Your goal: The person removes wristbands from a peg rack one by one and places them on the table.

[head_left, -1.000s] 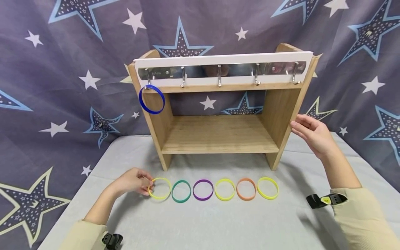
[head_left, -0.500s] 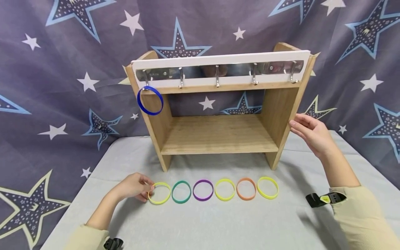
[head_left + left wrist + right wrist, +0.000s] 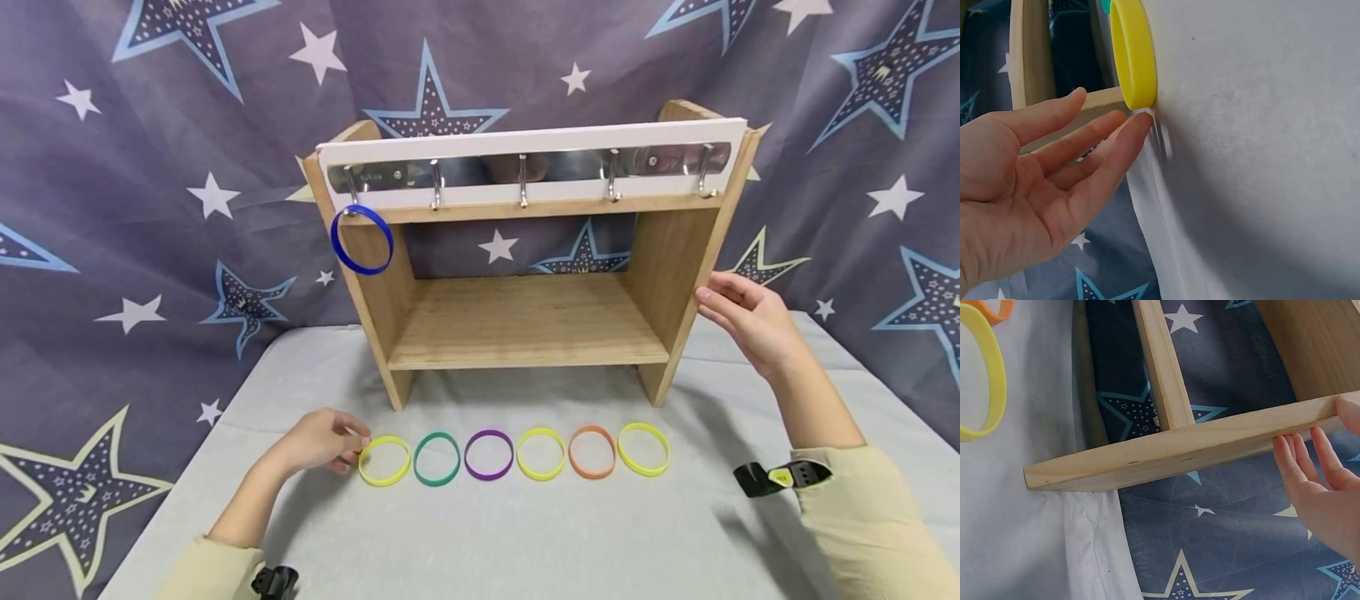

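My left hand (image 3: 322, 442) hovers low at the left end of a row of silicone wristbands, thumb and fingers spread apart. Its fingertips are beside the leftmost yellow wristband (image 3: 386, 484), very close to it; in the left wrist view the yellow wristband (image 3: 1141, 62) is not between them. My right hand (image 3: 753, 325) touches the right side panel of the wooden shelf (image 3: 525, 321). In the right wrist view its straight fingers (image 3: 1297, 459) lie along the panel's outer face and the thumb touches the front edge. A blue wristband (image 3: 367, 272) hangs from the leftmost hook.
Right of the leftmost band lie green (image 3: 437, 483), purple (image 3: 488, 477), yellow (image 3: 541, 477), orange (image 3: 592, 476) and yellow (image 3: 643, 473) wristbands. A metal hook rail (image 3: 480, 179) crosses the shelf's top front. Star-patterned cloth (image 3: 247, 50) hangs behind the table (image 3: 525, 542).
My left hand pinched the leftmost yellow wristband, lowered and shifted it slightly toward me, then let go and drew a little left. The right hand stays against the shelf.
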`<state>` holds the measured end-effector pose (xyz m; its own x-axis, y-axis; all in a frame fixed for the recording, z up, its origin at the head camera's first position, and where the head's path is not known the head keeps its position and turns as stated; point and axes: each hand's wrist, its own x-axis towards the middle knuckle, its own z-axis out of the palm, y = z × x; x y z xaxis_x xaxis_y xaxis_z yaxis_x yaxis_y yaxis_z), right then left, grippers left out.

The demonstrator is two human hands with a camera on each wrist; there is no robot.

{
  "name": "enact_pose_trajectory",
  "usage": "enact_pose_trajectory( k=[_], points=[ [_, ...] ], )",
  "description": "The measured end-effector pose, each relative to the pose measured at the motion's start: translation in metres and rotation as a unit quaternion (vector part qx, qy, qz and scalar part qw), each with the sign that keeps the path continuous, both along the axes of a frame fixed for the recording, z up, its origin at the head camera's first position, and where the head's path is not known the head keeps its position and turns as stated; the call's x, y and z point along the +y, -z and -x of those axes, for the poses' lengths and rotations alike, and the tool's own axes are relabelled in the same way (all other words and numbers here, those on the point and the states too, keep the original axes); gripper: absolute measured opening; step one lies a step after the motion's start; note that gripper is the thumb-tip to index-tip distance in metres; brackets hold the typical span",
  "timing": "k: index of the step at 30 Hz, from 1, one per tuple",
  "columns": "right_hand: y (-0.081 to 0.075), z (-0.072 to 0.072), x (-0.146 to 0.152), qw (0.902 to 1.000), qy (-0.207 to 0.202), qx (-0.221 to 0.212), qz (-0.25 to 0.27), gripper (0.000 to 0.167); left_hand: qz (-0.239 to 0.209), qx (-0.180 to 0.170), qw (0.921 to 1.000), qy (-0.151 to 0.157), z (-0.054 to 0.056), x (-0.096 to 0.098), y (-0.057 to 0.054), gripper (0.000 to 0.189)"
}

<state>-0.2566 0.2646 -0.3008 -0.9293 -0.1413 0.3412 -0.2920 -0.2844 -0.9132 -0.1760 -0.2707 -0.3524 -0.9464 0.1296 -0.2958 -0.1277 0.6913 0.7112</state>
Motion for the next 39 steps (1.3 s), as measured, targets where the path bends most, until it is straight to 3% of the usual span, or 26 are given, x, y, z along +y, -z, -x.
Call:
enact_pose_trajectory(
  k=[11,15,21,27,31,34,36,39],
  points=[
    [-0.001,0.001,-0.001,1.0000,0.000,0.000,0.009,0.025,-0.039,0.059,0.9974,-0.015,0.007,-0.005,0.003,0.040],
    [-0.001,0.001,-0.001,1.0000,0.001,-0.001,0.009,0.025,-0.074,0.074,0.9942,-0.028,0.011,-0.009,0.004,0.043],
    [-0.001,0.001,-0.001,0.9999,-0.002,-0.003,0.016,0.025,-0.158,0.073,0.9822,-0.072,0.018,-0.012,0.003,0.046],
    [-0.001,0.001,-0.001,0.9999,-0.001,-0.007,0.014,0.025,-0.217,0.069,0.9672,-0.113,0.021,-0.008,-0.009,0.051],
    [-0.001,0.000,-0.001,0.9999,0.000,-0.009,0.014,0.025,-0.255,0.089,0.9545,-0.125,0.021,-0.001,-0.021,0.052],
    [-0.001,-0.001,-0.001,0.9998,-0.001,-0.009,0.018,0.025,-0.292,0.118,0.9396,-0.134,0.022,0.005,-0.033,0.047],
    [-0.001,-0.001,0.000,0.9998,-0.001,-0.008,0.018,0.025,-0.325,0.144,0.9247,-0.137,0.022,0.010,-0.041,0.036],
    [-0.002,0.000,0.000,0.9999,-0.001,-0.011,0.013,0.025,-0.386,0.183,0.8937,-0.139,0.020,0.017,-0.055,0.015]
  ],
)
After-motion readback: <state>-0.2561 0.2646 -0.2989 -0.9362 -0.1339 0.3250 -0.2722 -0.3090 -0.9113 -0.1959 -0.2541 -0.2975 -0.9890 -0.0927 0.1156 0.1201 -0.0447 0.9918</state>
